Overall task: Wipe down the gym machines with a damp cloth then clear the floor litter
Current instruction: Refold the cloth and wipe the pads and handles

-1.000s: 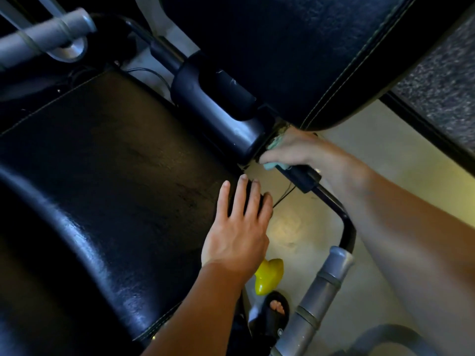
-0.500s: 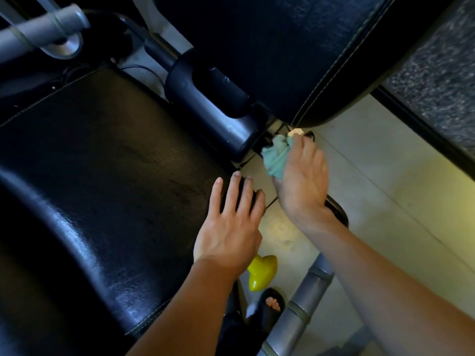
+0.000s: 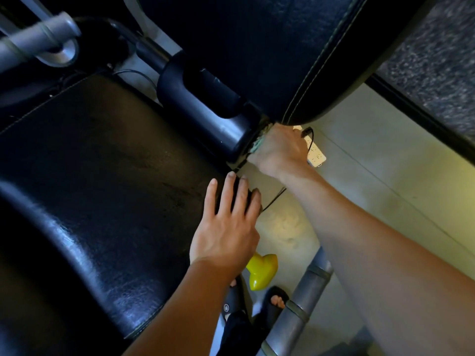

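So my left hand [image 3: 226, 227] is flat on the edge of the black seat [image 3: 102, 176], fingers straight and relaxed. My right hand [image 3: 279, 150] has the green cloth [image 3: 258, 145] bunched in its grip, pushed against the black cylinder [image 3: 205, 109] just ahead of the left. A white power strip [image 3: 317, 156] sits on the floor [image 3: 372, 181] right past that hand.

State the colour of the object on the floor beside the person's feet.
Bright yellow object, clearest in the head view.
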